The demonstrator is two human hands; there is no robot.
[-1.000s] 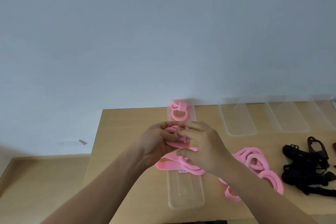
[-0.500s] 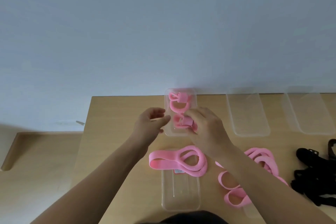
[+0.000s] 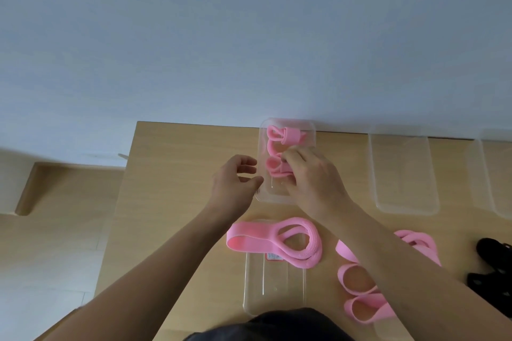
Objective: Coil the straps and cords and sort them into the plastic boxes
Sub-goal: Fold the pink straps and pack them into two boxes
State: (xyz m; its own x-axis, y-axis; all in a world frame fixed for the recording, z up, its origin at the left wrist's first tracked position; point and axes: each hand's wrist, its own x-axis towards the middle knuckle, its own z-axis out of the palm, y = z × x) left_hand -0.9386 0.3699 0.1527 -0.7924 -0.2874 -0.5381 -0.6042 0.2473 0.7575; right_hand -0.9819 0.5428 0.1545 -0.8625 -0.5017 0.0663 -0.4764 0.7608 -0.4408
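A clear plastic box [image 3: 312, 130] stands at the table's far edge with one coiled pink strap [image 3: 286, 135] at its back. My right hand [image 3: 310, 177] reaches into this box, fingers closed on a second coiled pink strap [image 3: 275, 167] resting on the box floor. Just left of the box, my left hand [image 3: 235, 180] hovers with its fingers apart and nothing in it. A loose pink strap [image 3: 277, 238] lies looped across a clear lid [image 3: 274, 291] near me. More loose pink straps [image 3: 357, 279] lie to the right, partly hidden under my right forearm.
Two more clear boxes [image 3: 403, 171] [image 3: 496, 174] stand along the far edge at the right. Black straps [image 3: 496, 266] lie at the right edge of the wooden table [image 3: 171, 202]. A grey wall rises behind the table. Wooden floor shows at left.
Both hands held the coiled strap above the table a second ago. My right hand has carried it into the far box; my left hand has let go and opened beside the box.
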